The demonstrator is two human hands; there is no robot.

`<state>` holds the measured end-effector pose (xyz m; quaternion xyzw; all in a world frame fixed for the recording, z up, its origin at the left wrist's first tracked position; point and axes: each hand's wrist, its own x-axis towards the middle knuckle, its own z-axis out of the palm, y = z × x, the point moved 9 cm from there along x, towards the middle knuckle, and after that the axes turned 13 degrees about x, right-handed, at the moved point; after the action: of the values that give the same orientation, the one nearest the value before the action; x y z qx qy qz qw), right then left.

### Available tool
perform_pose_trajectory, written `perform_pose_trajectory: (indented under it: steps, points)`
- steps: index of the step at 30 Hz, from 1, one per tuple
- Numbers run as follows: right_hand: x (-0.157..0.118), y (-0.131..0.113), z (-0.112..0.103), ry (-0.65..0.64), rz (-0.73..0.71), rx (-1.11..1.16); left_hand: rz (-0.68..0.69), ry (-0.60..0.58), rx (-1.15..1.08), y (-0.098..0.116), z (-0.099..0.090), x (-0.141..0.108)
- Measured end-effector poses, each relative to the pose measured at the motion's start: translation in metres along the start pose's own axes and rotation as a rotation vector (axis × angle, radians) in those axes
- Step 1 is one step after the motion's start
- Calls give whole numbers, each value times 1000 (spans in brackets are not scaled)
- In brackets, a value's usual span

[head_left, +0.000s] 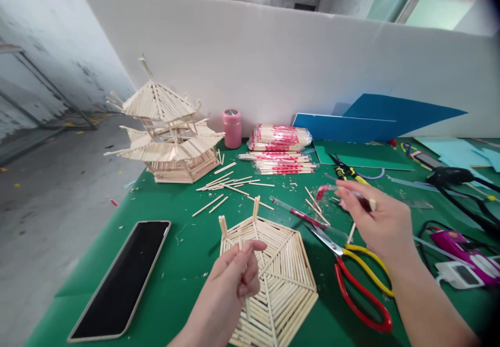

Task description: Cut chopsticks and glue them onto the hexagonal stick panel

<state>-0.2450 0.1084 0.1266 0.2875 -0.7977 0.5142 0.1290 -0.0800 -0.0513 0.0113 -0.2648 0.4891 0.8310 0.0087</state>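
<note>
My left hand (230, 279) is closed around a pale wooden chopstick (247, 309), whose ends show above and below the fingers. Beneath that hand lies a flat polygonal panel of wooden sticks (291, 263), with short upright stick bundles at two far corners. My right hand (385, 222) pinches a clear chopstick wrapper (323, 190) with red print, and a pale stick end (373, 205) pokes out by the fingers. Below it rest open scissors (339, 250) with one red and one yellow handle. Another wrapper (300, 215) lies left of the right hand.
A stick-built pagoda (167, 138) stands at the back left, beside a pink canister (233, 128). Wrapped chopsticks (281, 137) and loose cut sticks (230, 184) lie nearby. A phone (121, 279) is at left. Pliers (344, 170) and a purple tool (461, 253) lie right.
</note>
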Motion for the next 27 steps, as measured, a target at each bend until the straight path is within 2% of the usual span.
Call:
perform_pose_trajectory:
  steps: [3,5,6,9,12,14,17,19,21,24,27]
  points:
    - [8,2,-4,43,65,-41,-37,-29,-98,-4,2,2]
    - [7,2,-6,67,155,176,-54,-59,-130,-7,6,4]
    - [5,2,2,19,221,354,-62,-75,-138,-9,8,5]
    - [-17,-4,53,-288,506,874,-80,-128,-141,-12,17,9]
    - [-53,-12,105,-509,816,1160,-62,-134,-117,-14,22,12]
    - [-70,-13,130,-528,948,1317,-53,-119,-76,-18,25,12]
    - [-79,-5,150,-390,1025,1478,-118,-171,5,-34,36,7]
    - [-83,1,157,-320,1043,1498,-164,-195,52,-47,40,5]
    - [-87,7,158,-309,1021,1420,-164,-151,48,-53,38,5]
    - [-94,14,150,-384,863,1097,-117,-75,-13,-53,31,8]
    - [-98,16,137,-487,646,733,-77,-67,25,-50,29,10]
